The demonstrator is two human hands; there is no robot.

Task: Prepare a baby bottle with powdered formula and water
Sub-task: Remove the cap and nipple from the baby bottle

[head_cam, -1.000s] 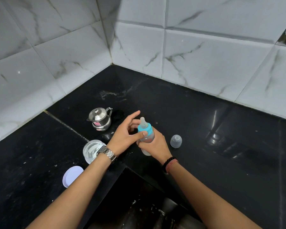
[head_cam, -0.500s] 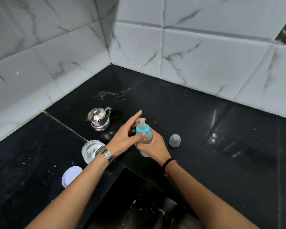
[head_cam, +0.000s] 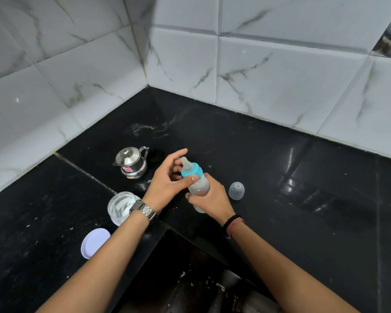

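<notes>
Mid-frame above the worktop [head_cam: 280, 222]: right hand [head_cam: 212, 199] clasps the bottle [head_cam: 198, 185]; left hand [head_cam: 167, 179] pinches its blue collar [head_cam: 191, 171], apparently tightening. Next, likely shaking; cap [head_cam: 236, 190] sits just right.

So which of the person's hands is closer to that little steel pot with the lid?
Left. The left hand, at the baby bottle's blue collar, lies just right of the steel pot. The right hand grips the bottle's body on the far side, farther away.

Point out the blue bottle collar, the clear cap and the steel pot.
blue collar [head_cam: 192, 170], head view, front of ring
clear cap [head_cam: 236, 190], head view, dome side
steel pot [head_cam: 131, 163], head view, body below lid
</notes>
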